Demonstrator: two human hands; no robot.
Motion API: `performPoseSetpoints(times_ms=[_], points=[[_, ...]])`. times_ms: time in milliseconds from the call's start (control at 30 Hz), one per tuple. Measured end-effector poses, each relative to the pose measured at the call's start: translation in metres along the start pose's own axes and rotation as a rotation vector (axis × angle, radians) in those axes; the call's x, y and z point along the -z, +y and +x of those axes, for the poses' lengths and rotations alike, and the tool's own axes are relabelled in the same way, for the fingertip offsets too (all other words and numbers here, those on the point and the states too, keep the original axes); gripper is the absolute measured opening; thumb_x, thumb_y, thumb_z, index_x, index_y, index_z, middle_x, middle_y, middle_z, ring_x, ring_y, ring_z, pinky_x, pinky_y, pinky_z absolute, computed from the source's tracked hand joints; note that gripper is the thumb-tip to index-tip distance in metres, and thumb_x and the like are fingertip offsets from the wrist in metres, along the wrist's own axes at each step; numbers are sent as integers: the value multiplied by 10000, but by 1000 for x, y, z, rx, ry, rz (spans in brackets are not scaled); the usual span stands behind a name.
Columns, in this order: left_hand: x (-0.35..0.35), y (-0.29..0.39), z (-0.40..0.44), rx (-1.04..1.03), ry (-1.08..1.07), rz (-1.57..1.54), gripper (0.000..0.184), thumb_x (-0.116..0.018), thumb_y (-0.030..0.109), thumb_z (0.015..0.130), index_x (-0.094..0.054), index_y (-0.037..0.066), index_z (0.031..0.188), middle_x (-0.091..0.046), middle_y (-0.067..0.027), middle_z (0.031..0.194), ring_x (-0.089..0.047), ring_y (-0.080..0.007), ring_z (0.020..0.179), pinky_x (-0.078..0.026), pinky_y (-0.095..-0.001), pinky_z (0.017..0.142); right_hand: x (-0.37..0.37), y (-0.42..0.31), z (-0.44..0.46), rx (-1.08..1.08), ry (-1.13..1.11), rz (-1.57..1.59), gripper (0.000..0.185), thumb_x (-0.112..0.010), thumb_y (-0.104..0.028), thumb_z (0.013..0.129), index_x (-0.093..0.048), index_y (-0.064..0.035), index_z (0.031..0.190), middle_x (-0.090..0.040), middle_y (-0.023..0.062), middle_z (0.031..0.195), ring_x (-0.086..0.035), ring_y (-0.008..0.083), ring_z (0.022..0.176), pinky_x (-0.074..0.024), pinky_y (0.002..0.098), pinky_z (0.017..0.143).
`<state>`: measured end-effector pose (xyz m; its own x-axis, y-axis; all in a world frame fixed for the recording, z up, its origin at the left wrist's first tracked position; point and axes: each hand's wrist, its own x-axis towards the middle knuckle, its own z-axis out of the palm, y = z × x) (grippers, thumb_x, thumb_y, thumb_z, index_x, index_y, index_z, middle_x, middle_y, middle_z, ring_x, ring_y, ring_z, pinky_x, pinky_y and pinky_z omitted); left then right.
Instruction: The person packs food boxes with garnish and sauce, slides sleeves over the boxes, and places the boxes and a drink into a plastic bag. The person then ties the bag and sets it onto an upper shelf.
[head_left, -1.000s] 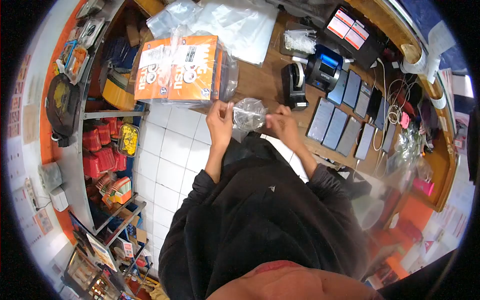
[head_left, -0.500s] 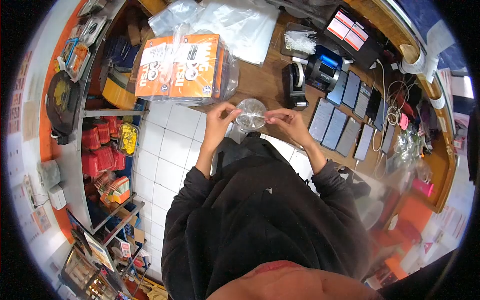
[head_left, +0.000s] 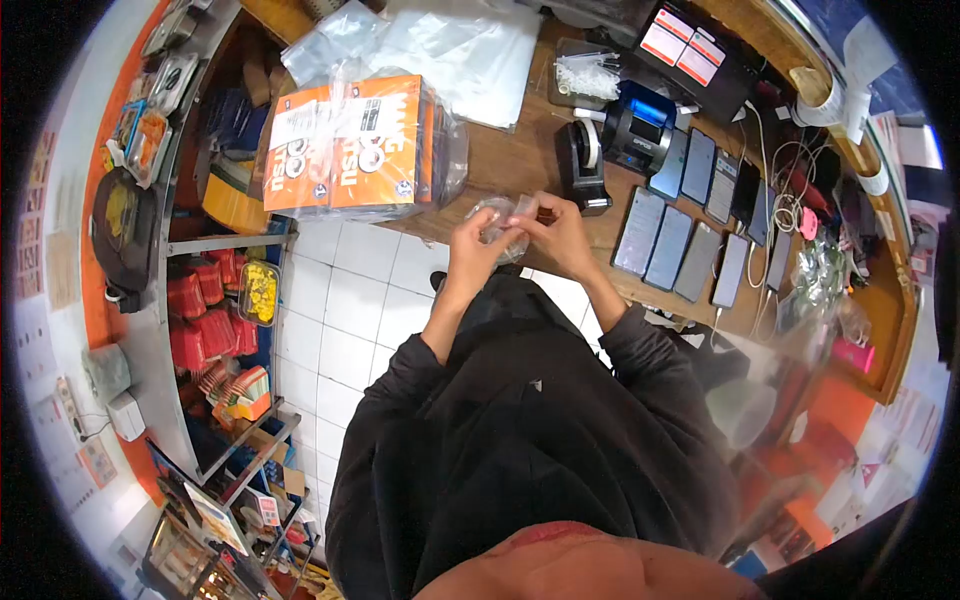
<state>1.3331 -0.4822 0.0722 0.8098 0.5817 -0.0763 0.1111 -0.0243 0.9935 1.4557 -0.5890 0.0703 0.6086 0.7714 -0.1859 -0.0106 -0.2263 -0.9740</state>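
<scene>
Between my two hands, just over the front edge of the wooden table (head_left: 480, 160), is a round item in clear plastic (head_left: 492, 212). My left hand (head_left: 474, 250) pinches its left and lower side. The fingers of my right hand (head_left: 556, 234) are closed on the plastic at its right side, close to the left fingertips. What lies inside the plastic is too small to tell. Left of my hands lie orange boxes (head_left: 345, 145) wrapped in clear plastic. A black tape dispenser (head_left: 584, 168) stands just beyond my right hand.
Several phones (head_left: 637, 232) lie at the right, below a black printer (head_left: 638, 128) and beside white cables (head_left: 790, 215). Clear bags (head_left: 460, 60) and a tub of white pieces (head_left: 586, 76) are at the back. Shelves with red packets (head_left: 203, 338) stand at the left.
My hands have come closer together around the plastic-wrapped item, the left one moving right and the right one left. The view has shifted slightly.
</scene>
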Motion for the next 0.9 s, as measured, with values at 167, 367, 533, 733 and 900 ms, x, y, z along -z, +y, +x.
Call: performPoseSetpoints(times_ms=[167,367,533,733,900], points=[[5,-13,0,17,24,-10,163,-709,107,812,-639,-9,903,-662,-99,819,-611,-163,789,-464,-288,733,10,-10,-1,74,-115,197,85,-684,-53,835,-678,22,874,-622,48,867,-567,106,707,-463,246,653],[-3,2,-4,-27,75,78,152,-708,101,811,-642,-6,896,-666,-111,826,-618,-174,758,-466,-293,720,7,-2,-1,143,-44,92,96,-698,-56,826,-639,17,804,-594,36,866,-554,105,811,-448,242,710],[-8,2,-8,-55,153,63,154,-717,88,809,-636,-15,892,-677,-88,843,-627,-151,787,-473,-285,733,2,0,-5,66,-5,220,162,-714,-50,812,-573,3,752,-585,29,860,-538,89,800,-439,236,718],[6,-1,-9,69,5,-455,144,-636,119,897,-640,-7,966,-658,-22,941,-581,-72,872,-466,-241,760,13,4,4,49,-232,425,170,-657,-87,876,-522,-43,782,-563,-3,765,-512,57,730,-418,213,676],[30,32,-28,150,-424,-124,251,-543,220,961,-633,-7,1017,-620,-7,888,-527,-48,805,-440,-230,722,14,-14,16,-16,-607,235,187,-620,-144,914,-485,-73,805,-558,-20,687,-505,35,625,-386,189,572]])
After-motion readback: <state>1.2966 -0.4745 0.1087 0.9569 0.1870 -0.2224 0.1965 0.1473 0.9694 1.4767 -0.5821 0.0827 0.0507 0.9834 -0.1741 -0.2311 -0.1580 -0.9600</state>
